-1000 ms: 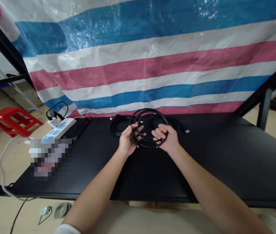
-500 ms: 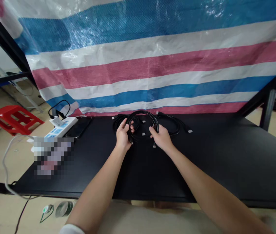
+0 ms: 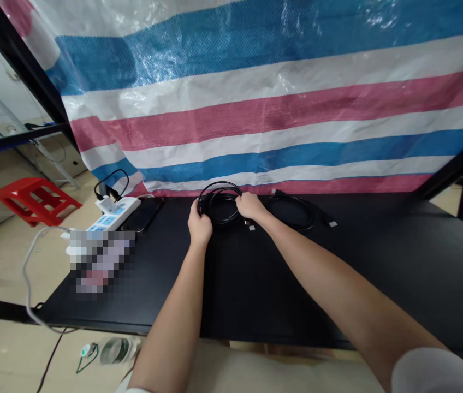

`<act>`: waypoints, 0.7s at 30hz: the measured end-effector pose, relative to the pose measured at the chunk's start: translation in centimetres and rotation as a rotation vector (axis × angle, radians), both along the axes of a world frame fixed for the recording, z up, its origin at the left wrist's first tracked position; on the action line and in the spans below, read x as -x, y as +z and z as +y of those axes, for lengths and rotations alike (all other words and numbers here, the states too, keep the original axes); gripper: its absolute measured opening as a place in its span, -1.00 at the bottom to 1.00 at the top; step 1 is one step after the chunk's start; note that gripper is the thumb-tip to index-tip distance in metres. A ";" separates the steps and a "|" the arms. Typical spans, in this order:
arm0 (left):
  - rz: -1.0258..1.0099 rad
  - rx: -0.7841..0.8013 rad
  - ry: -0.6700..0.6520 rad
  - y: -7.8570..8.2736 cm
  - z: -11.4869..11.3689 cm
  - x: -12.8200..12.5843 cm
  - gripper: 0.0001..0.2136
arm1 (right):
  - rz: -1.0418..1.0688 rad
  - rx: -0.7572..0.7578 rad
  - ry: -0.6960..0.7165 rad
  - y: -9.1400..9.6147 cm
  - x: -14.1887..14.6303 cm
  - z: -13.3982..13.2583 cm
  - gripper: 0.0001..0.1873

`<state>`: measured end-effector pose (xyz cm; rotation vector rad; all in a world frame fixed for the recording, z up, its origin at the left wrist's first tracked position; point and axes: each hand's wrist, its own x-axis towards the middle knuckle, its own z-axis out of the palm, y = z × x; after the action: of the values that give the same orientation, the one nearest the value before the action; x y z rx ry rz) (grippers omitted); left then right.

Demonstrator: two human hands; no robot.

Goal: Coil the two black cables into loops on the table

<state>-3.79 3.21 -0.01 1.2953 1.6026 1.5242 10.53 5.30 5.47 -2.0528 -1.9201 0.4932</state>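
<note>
Black thin cable wound in round loops (image 3: 220,182) is held up between two hands, near the back edge of the flat black table (image 3: 379,262). I can't tell if its bottom touches the table. More black loops show in the same spot, and it is hard to see which ones belong to it.

The left hand (image 3: 200,225) has its fingers curled around the left side of the loops, with the thumb pressed in close. The right hand (image 3: 251,206) is bent closed on the right side of the loops, but its fingertips are hidden.

A small flat white tag (image 3: 251,227) is just below the right hand. To the right of that hand, another black looped cable (image 3: 312,215) lies on the table, with a pale flat end (image 3: 333,224).

Over on the left, a long white power strip with blue marks (image 3: 111,218) sits beside a flat black phone (image 3: 143,214). Behind the table hangs a shiny plastic sheet with blue, white and pink stripes (image 3: 264,117).
</note>
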 end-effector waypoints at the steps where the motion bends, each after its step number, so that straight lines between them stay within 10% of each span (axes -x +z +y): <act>1: 0.100 0.055 0.012 0.0 -0.2 -0.1 -0.49 | -0.006 0.014 0.003 0.0 0.1 0.3 -0.59; 12: 0.780 0.289 -0.090 1.6 -2.4 -1.7 -0.46 | -0.323 -0.002 0.071 -0.3 1.2 0.2 -0.45; 21: 0.820 0.330 -0.173 2.0 -2.6 -1.2 -0.56 | -0.329 -0.130 0.157 -1.8 -0.2 -0.1 -0.49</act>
<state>-2.56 0.58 2.02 1.9207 2.0265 0.5815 10.71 5.24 3.70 -2.0092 -2.2444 0.0589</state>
